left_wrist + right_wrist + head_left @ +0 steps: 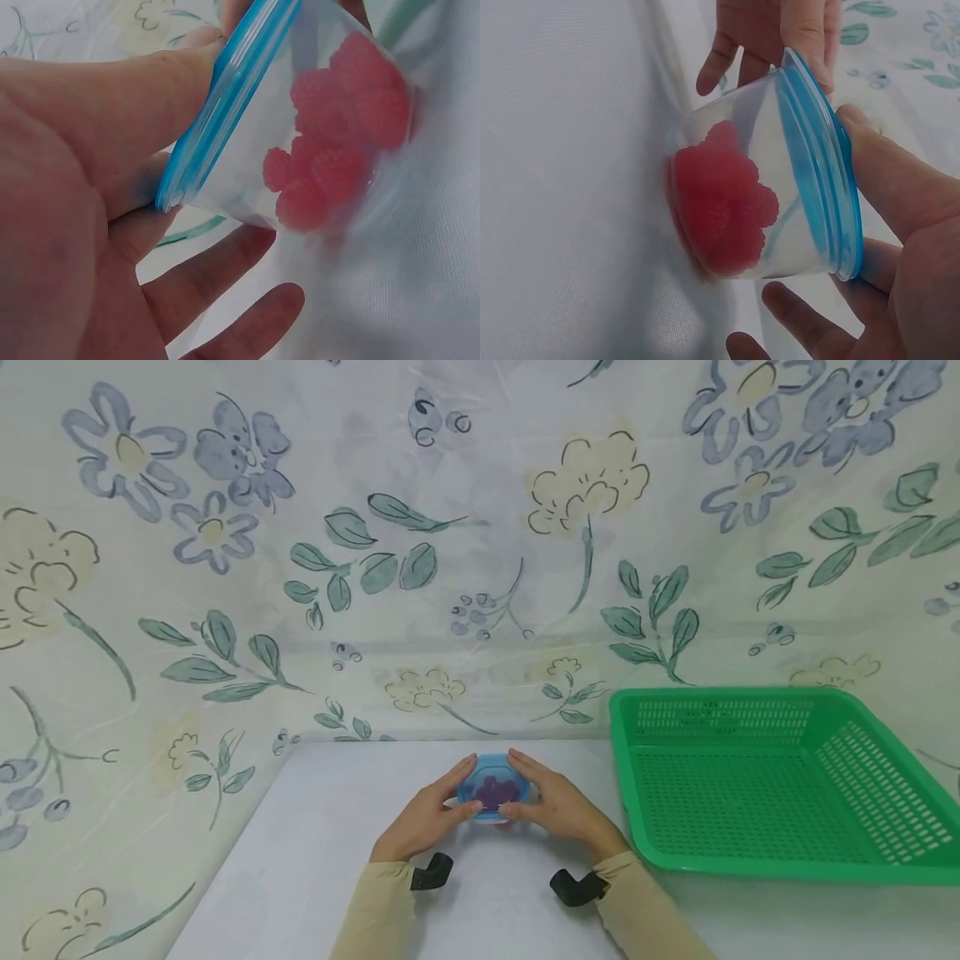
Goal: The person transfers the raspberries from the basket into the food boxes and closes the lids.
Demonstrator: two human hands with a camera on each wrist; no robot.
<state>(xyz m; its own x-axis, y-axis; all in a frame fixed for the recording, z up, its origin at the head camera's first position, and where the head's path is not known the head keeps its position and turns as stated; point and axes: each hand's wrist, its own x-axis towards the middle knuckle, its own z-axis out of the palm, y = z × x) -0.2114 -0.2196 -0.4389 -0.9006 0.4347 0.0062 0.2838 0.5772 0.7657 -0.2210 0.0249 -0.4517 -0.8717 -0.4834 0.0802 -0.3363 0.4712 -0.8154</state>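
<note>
A clear plastic container with a blue lid (492,766) is held between both hands over the white table. Through its wall in the left wrist view, several raspberries (330,120) show at the bottom. My left hand (429,814) grips the lid's left edge, thumb on top and a finger beneath the rim, with other fingers extended below. On the opposite edge my right hand (562,806) grips likewise; its thumb (892,172) lies on the lid in the right wrist view. The lid sits on the container all around the visible rim.
To the right on the table stands a green plastic basket (633,793) with perforated walls. The white tabletop (300,843) runs under both forearms. Behind it hangs a floral cloth (480,585). A black strap piece is on each wrist.
</note>
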